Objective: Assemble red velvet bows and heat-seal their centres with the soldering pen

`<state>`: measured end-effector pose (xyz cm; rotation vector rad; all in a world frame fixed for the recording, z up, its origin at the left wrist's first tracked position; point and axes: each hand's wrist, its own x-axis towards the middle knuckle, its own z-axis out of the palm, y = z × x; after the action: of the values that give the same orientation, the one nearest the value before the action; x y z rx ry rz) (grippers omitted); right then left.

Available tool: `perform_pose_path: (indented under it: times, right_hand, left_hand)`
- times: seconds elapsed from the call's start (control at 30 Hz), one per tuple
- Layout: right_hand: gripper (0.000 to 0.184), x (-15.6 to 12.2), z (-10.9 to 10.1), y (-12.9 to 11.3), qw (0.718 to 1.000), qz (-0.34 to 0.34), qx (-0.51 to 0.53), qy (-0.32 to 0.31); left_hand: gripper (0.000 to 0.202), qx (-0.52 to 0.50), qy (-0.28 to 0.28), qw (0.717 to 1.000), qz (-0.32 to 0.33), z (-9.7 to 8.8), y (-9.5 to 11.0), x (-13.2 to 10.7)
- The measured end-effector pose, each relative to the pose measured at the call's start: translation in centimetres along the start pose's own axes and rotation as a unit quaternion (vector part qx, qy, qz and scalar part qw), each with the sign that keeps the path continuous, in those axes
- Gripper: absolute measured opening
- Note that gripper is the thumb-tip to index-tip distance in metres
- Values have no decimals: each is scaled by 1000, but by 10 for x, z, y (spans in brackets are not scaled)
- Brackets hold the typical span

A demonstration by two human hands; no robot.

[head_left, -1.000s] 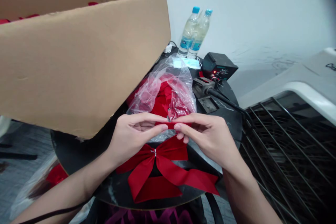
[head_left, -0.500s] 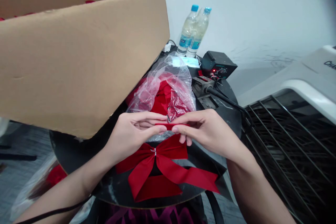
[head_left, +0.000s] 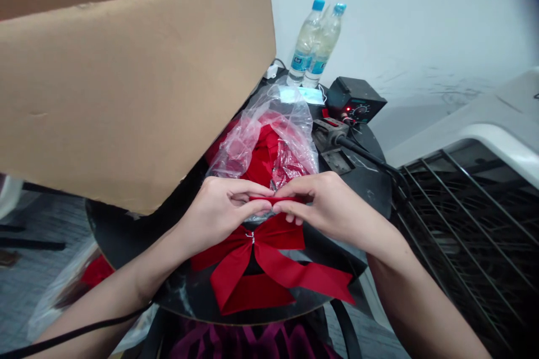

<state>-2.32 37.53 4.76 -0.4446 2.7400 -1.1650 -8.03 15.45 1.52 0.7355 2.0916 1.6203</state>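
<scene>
A cardboard box (head_left: 138, 90) blocks the left, a plastic bag (head_left: 240, 148) the front, a wire grille (head_left: 484, 197) the right; between the forearms (head_left: 138, 272), room opens above the red bow (head_left: 278, 265).

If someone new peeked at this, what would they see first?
Probably the big red bow, lying on the dark table. Above it in view, the left hand and right hand pinch a red strip. A big cardboard box fills the upper left, and two blue-capped bottles stand at the back.
</scene>
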Motion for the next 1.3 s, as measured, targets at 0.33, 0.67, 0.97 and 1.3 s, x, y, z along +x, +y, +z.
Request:
perform_pose_path:
  times: [0.33, 0.67, 0.97, 1.3]
  right_hand:
    - [13, -8, 6, -13, 993, -47, -105, -2]
    - [10, -71, -4, 1, 992, -14, -78, 98]
    - [14, -113, -4, 12, 983, 48, -39, 176]
    - [14, -119, 47, -16, 977, 41, 163, 128]
  left_hand:
    - [26, 306, -74, 936, 160, -5, 7, -8]
    - [25, 430, -213, 876, -42, 0, 4, -43]
    - [19, 364, -218, 903, -64, 4, 20, -59]
    - [26, 51, -152, 986, -36, -5, 55, -82]
